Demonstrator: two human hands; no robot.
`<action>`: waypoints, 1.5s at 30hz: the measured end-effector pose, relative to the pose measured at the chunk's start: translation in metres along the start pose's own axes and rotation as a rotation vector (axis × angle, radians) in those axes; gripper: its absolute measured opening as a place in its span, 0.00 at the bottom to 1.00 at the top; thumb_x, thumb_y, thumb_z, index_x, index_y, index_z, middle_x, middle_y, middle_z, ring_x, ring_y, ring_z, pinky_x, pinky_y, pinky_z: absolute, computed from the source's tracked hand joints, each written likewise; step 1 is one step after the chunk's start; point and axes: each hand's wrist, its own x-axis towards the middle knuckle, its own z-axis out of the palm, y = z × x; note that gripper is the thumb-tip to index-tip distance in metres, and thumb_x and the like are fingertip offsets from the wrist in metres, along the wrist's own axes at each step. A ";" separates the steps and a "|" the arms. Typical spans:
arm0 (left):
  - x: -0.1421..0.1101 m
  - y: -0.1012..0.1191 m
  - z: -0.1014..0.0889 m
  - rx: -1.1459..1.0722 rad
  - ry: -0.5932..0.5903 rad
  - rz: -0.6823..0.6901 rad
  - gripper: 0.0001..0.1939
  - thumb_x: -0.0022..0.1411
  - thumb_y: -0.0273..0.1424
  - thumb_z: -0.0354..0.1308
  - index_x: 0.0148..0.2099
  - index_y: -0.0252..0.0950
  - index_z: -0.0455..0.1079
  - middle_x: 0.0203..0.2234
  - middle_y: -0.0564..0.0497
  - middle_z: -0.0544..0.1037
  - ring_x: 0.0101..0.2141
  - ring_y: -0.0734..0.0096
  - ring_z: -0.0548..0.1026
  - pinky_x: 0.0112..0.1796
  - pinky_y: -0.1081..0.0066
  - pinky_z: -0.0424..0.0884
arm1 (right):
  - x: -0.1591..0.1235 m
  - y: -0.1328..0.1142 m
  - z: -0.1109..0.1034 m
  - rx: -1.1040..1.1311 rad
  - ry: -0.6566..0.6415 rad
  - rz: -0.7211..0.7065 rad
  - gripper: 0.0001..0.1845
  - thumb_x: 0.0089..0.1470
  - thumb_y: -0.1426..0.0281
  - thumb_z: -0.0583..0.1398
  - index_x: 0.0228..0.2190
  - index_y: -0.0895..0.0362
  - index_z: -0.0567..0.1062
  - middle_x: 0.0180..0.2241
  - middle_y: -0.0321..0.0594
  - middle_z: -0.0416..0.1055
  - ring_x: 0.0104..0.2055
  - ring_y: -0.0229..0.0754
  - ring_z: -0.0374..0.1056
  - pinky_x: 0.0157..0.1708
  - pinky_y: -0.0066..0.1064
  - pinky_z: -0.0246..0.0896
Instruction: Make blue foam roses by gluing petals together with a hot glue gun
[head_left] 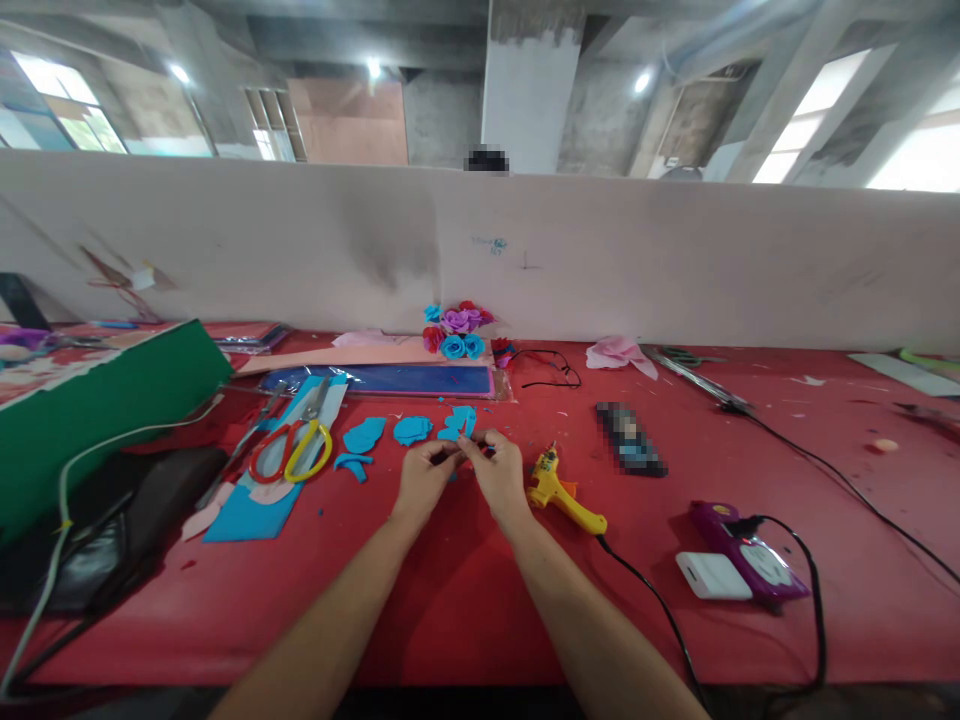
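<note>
My left hand (425,473) and my right hand (496,474) meet at the fingertips over the middle of the table, both in a pinch. What lies between the fingers is too small and covered to make out. Just beyond them are cut blue pieces (463,416). To the left lie a stack of round blue pieces (412,430), blue petal shapes (364,435) and curled blue strips (352,465). A yellow glue gun (559,490) rests close to my right hand, its nozzle pointing away from me.
Scissors with red and yellow handles (304,452) lie on blue sheets (255,510) at left. Coloured flowers (461,330) stand by the wall. At right are a blurred dark object (630,438), a purple power strip (750,560) with a white adapter (712,576), and black cords.
</note>
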 end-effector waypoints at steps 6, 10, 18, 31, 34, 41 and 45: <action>0.000 0.004 0.000 -0.011 0.009 -0.003 0.10 0.49 0.36 0.62 0.29 0.34 0.77 0.20 0.53 0.75 0.23 0.74 0.69 0.25 0.76 0.64 | 0.000 -0.002 -0.001 0.001 -0.015 -0.022 0.13 0.48 0.61 0.60 0.24 0.58 0.76 0.23 0.36 0.70 0.26 0.37 0.61 0.27 0.28 0.54; 0.000 0.003 0.001 0.002 0.005 0.001 0.10 0.49 0.36 0.62 0.29 0.34 0.77 0.21 0.53 0.76 0.24 0.74 0.69 0.27 0.75 0.65 | 0.000 -0.002 -0.001 0.026 0.009 0.006 0.12 0.47 0.61 0.61 0.25 0.59 0.76 0.23 0.36 0.70 0.26 0.37 0.62 0.27 0.28 0.55; 0.000 0.004 0.000 -0.005 0.007 0.011 0.10 0.49 0.37 0.62 0.27 0.34 0.76 0.20 0.54 0.74 0.23 0.75 0.68 0.26 0.76 0.63 | -0.001 -0.002 0.000 0.007 -0.022 -0.003 0.14 0.49 0.61 0.60 0.26 0.59 0.76 0.24 0.36 0.71 0.27 0.37 0.62 0.28 0.27 0.54; 0.000 0.005 0.001 -0.053 0.008 -0.009 0.09 0.48 0.35 0.63 0.29 0.34 0.77 0.21 0.53 0.76 0.24 0.73 0.70 0.28 0.74 0.65 | -0.002 -0.004 -0.001 -0.011 0.017 -0.053 0.13 0.49 0.62 0.60 0.22 0.58 0.75 0.23 0.36 0.70 0.26 0.37 0.62 0.28 0.27 0.55; -0.001 0.005 0.001 -0.063 0.014 -0.016 0.09 0.47 0.35 0.63 0.29 0.34 0.77 0.22 0.52 0.77 0.25 0.72 0.71 0.28 0.74 0.66 | -0.002 -0.004 -0.001 -0.007 0.004 -0.049 0.13 0.50 0.61 0.59 0.23 0.58 0.76 0.24 0.36 0.71 0.27 0.37 0.63 0.28 0.27 0.55; 0.001 0.002 0.001 -0.055 0.005 -0.006 0.08 0.47 0.34 0.63 0.30 0.35 0.78 0.23 0.52 0.78 0.26 0.71 0.72 0.30 0.73 0.66 | -0.002 -0.006 -0.002 0.002 0.028 -0.091 0.13 0.50 0.63 0.59 0.22 0.58 0.75 0.25 0.38 0.71 0.29 0.39 0.65 0.30 0.28 0.57; 0.000 0.003 0.001 -0.051 0.014 0.003 0.08 0.48 0.34 0.62 0.29 0.35 0.77 0.22 0.53 0.77 0.26 0.72 0.71 0.30 0.74 0.66 | -0.002 -0.008 -0.001 -0.005 -0.005 -0.089 0.13 0.51 0.63 0.57 0.24 0.57 0.76 0.26 0.38 0.71 0.28 0.38 0.64 0.29 0.28 0.56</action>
